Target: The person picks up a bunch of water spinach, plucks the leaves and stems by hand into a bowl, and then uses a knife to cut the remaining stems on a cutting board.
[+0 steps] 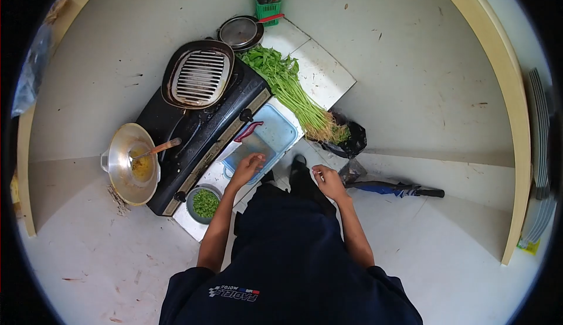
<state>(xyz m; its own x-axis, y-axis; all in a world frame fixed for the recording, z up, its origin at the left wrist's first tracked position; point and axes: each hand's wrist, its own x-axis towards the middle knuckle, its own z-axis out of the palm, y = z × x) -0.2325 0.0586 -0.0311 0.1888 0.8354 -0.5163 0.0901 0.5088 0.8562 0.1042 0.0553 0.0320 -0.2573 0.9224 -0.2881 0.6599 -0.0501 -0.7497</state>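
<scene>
Gas stove (pixel 205 123), black: beyond the tray, to my left.
Leafy greens (pixel 291 87), long bundle: roots nearest my right hand, leaves away.
Blue plastic tray (pixel 284 127): ahead of my left hand and partly under it.
Bowl (pixel 192 212) of chopped greens: beside my left forearm.
Knife (pixel 249 131): aslant at the tray's stove side, just ahead of my left hand, the nearer; red handle away, blade toward the stove.
Left hand (pixel 248 169): fingers loosely curled, slightly apart, gripping nothing visible.
Right hand (pixel 330 183): fingers bent; cannot tell whether they pinch anything.
</scene>
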